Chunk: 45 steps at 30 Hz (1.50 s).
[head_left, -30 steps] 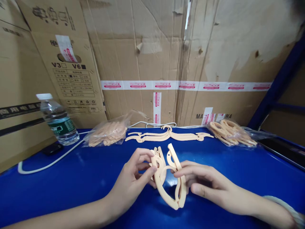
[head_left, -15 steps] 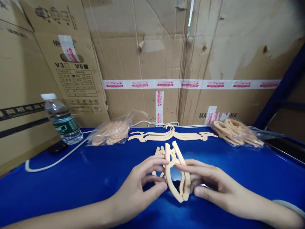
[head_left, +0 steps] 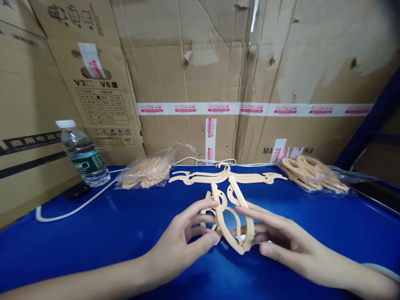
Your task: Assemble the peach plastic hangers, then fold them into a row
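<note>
A beige plastic folding hanger (head_left: 223,227) stands between my hands, its two arms partly spread at the top and meeting at the bottom. My left hand (head_left: 184,239) has its fingers and thumb curled around the left arm. My right hand (head_left: 289,241) holds the right arm, index finger along its outer side and other fingers behind it. Another beige folded hanger (head_left: 204,208) shows behind my left fingers, partly hidden. Beyond, several unfolded hangers (head_left: 206,180) lie stacked with their hooks towards the back.
Bagged hangers lie at the back left (head_left: 146,173) and back right (head_left: 312,173) of the blue tabletop (head_left: 118,237). A water bottle (head_left: 86,160) stands left by a black object (head_left: 76,191) and a white cable (head_left: 78,210). A dark flat device (head_left: 375,196) lies right. Cardboard (head_left: 187,137) walls the back.
The tops of the hanger's arms have moved apart, opening a wider gap at its middle. Its lower end has risen slightly. My hands stay on either side; the view has shifted slightly.
</note>
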{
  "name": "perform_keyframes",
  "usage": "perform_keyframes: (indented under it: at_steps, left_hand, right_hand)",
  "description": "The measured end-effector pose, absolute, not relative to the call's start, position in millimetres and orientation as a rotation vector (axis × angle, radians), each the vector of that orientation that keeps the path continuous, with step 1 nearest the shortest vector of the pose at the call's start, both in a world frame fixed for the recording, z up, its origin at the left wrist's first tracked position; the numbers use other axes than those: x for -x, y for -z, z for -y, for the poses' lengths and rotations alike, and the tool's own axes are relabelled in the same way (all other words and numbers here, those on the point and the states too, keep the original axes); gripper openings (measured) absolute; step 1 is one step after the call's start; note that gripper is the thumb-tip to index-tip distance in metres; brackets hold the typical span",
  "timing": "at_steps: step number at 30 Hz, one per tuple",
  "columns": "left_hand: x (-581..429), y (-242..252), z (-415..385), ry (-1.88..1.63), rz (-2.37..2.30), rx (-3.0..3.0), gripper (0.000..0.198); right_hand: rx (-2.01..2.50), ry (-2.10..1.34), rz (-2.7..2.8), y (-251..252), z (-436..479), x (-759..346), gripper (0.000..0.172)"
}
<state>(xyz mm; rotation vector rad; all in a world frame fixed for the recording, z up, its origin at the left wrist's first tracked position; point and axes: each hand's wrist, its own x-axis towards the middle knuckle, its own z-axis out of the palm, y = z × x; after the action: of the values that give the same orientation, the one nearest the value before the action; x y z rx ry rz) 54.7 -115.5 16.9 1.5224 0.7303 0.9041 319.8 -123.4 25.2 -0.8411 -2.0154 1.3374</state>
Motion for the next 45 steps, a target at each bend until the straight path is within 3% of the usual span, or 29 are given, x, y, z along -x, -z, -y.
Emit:
perform_keyframes:
  at_steps: [8,16,22,26,32,37,45]
  left_hand:
    - [-51,-21,126,-0.786,-0.729,-1.755,0.057]
    - [-47,-28,127,-0.685,-0.691,-2.049,0.043]
    - [-45,-26,124,-0.738,-0.924,-2.16,0.03]
    - [-44,-20,124,-0.711,-0.945,-2.351,0.04]
    - [-46,-25,132,-0.591,-0.931,-2.511,0.05]
    - [-45,-34,134,-0.42,-0.908,-2.545,0.061]
    - [-44,-17,133,-0.446,-0.908,-2.603,0.07]
  right_hand:
    - [0.951,-1.116,2.226,-28,126,-325,0.049]
    - [1.033,-1.032,2.299,-31,126,-327,0.048]
    - [1.106,-0.975,2.157,-29,119,-325,0.059]
    - [1.272,-0.7,2.256,-22,115,-324,0.068]
    - [1.215,-0.312,2.498,-21,116,-320,0.058]
    - [1.18,-0.315,2.58,-24,116,-317,0.056]
    - [1.114,-0.282,2.582,-22,116,-316,0.057]
